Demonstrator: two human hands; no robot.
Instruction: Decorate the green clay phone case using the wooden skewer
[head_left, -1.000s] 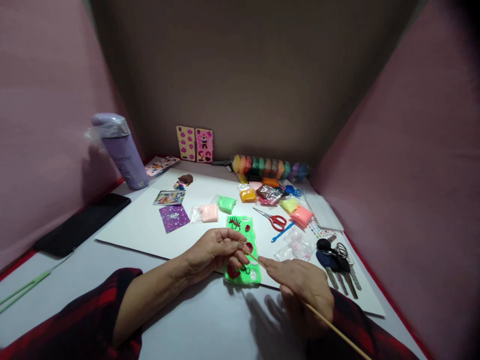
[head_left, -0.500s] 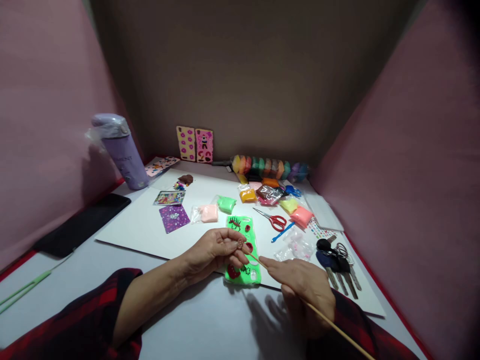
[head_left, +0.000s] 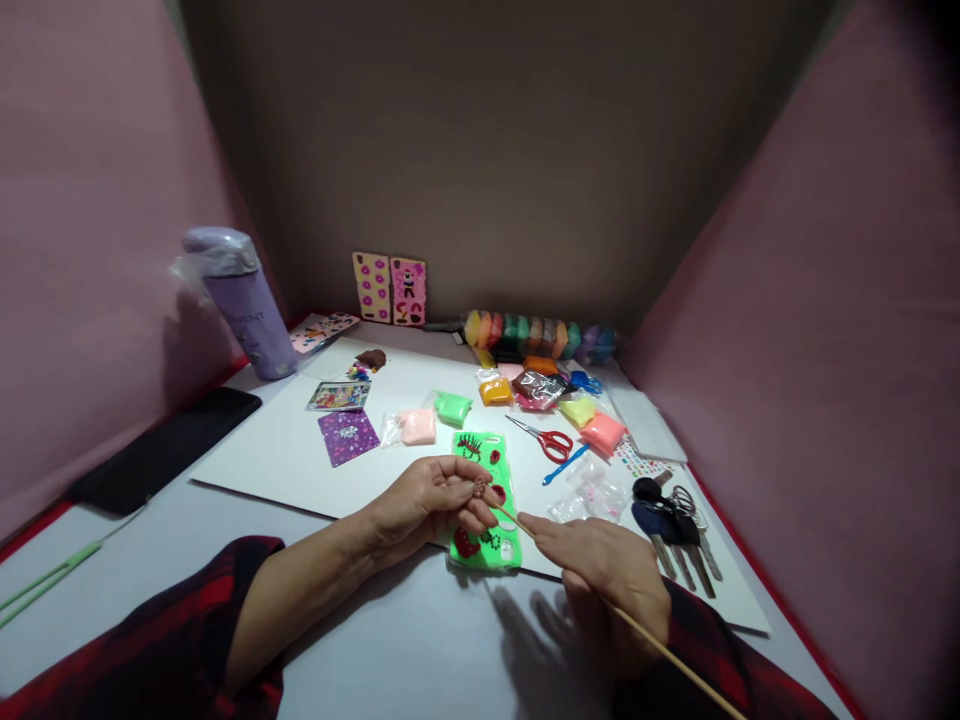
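Observation:
My left hand (head_left: 435, 498) pinches a small brownish piece (head_left: 480, 487) between thumb and fingertips, over the green phone case (head_left: 506, 555). Red and dark shapes decorate the case, which lies at the front edge of the white board. A long thin wooden stick (head_left: 675, 662) runs under the palm of my right hand (head_left: 604, 570), and its tip meets the small piece. My right hand has its fingers closed together around the stick. Fingers of my left hand cover part of the case.
Red scissors (head_left: 553, 445), a blue tool (head_left: 564, 466) and clay packets (head_left: 603, 433) lie beyond my right hand. Keys (head_left: 679, 530) rest at right. A purple bottle (head_left: 251, 310) and black phone-like slab (head_left: 169, 450) are at left. Two decorated cases (head_left: 409, 292) lean at the back.

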